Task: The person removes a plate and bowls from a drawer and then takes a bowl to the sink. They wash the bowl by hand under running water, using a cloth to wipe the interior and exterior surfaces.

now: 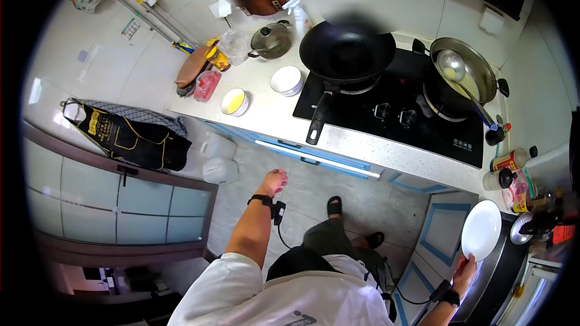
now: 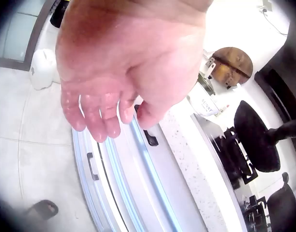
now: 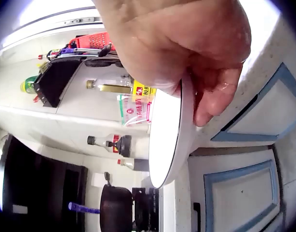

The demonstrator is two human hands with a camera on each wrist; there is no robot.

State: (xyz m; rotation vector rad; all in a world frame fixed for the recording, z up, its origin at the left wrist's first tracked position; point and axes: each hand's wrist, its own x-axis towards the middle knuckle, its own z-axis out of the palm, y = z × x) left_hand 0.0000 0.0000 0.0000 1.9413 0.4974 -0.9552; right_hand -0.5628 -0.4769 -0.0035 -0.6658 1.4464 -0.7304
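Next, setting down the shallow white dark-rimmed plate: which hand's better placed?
Right, probably: the right hand grips the plate by its edge; the left hand is empty, far from it.

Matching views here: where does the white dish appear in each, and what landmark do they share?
Head: white dish at lower right, held by the right hand.
Left wrist: not in it.
Right wrist: just right of centre, tilted nearly edge-on.
Shared landmark: blue-trimmed cabinet fronts.
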